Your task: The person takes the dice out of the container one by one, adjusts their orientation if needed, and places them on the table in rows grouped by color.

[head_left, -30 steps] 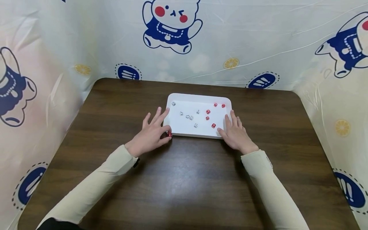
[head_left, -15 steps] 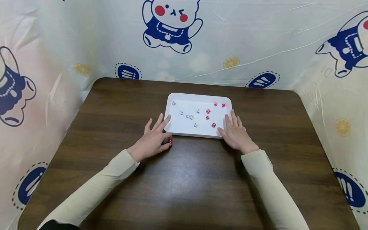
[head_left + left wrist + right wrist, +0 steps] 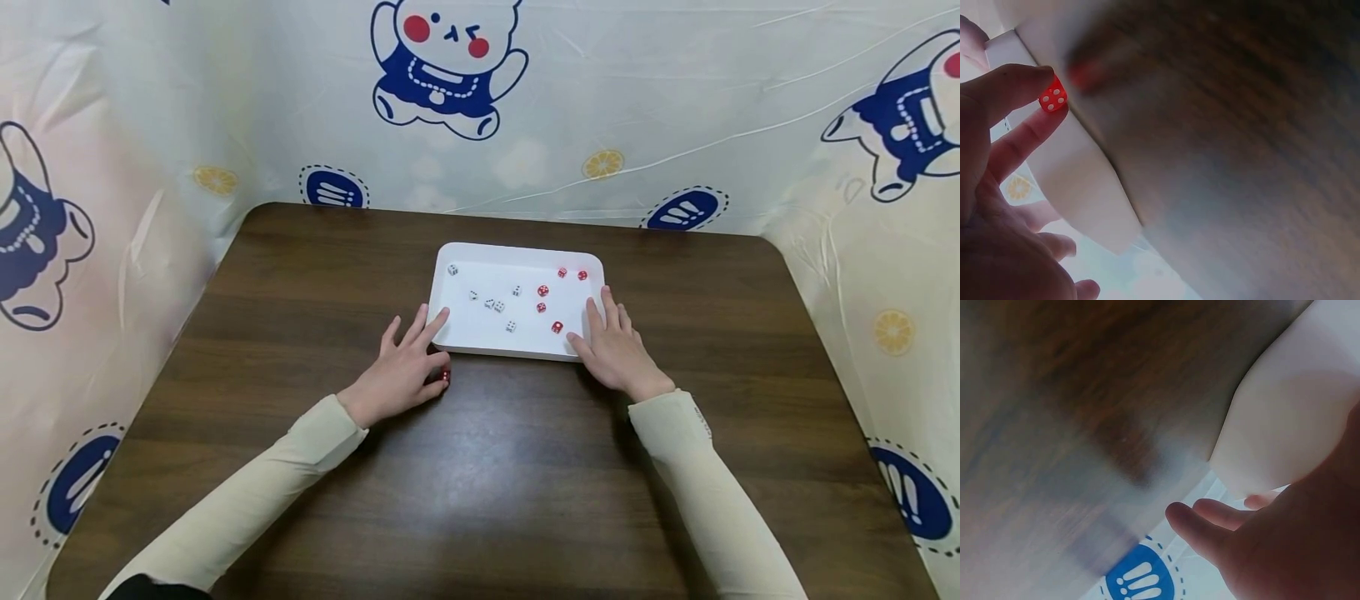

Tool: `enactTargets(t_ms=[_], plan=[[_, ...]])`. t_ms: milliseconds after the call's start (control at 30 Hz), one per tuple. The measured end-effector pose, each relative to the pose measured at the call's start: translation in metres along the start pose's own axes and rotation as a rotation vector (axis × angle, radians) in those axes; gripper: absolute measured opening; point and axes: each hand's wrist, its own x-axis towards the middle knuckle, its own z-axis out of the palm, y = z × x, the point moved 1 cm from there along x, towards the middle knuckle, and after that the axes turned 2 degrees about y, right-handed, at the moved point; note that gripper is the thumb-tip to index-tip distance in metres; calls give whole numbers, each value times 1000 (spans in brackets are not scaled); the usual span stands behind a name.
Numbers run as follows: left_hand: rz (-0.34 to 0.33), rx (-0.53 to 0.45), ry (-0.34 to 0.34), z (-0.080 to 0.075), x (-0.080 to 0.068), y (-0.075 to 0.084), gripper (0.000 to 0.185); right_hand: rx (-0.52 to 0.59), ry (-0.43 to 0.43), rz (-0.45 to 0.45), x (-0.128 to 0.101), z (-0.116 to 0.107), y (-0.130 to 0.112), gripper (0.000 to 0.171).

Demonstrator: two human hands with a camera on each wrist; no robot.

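Between thumb and index finger, my left hand (image 3: 393, 379) pinches a red die (image 3: 1053, 97) with white pips. It is just in front of the near left corner of a white tray (image 3: 468, 335), low over the table, and its other fingers spread toward the tray's left side. My right hand (image 3: 618, 354) rests at the tray's right side with fingers extended and the thumb over the near rim. Inside the tray, several white dice (image 3: 499, 307) lie scattered on the left and middle, and several red dice (image 3: 543, 291) on the right.
The tray stands on a dark brown wooden table (image 3: 495, 467), toward its far side. Pale plastic sheeting (image 3: 675, 83) with blue cartoon prints hangs behind the table and along both sides.
My left hand has drawn back from the tray's near left corner toward me, with the red die still pinched. My right hand and the tray have stayed in place.
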Motion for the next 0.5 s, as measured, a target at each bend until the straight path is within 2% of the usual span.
enactTargets(t_ms=[500], plan=[[-23,29,-19,1,2,-2,11,6,-4,7,1,0,1,79]])
